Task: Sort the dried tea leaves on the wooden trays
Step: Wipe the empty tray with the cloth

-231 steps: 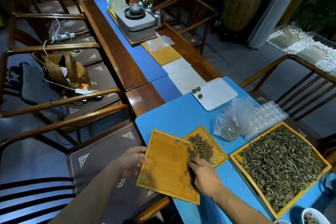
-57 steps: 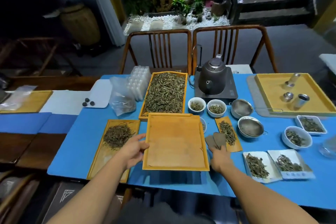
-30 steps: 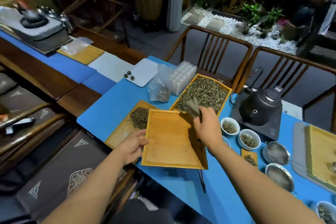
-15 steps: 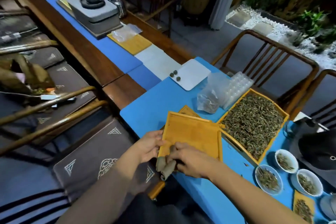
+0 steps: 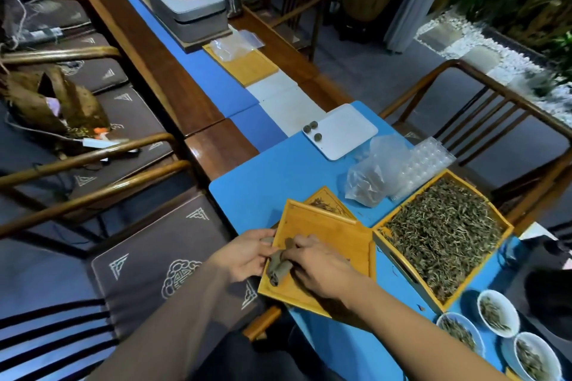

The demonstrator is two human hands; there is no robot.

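Blue tabletop (image 5: 272, 182) now shows the empty wooden tray (image 5: 328, 244) tipped off its edge; left hand (image 5: 244, 257) and right hand (image 5: 318, 266) both grip the gray scoops (image 5: 280, 263), ready to sort.

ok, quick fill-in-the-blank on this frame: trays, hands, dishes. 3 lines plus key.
1. The big tray heaped with tea leaves lies to the ____ of the nearly bare tray.
2. Both hands, left hand and right hand, meet at a rolled grey ____.
3. The white plate holds ____ dark tea balls.

Missing: right; cloth; three
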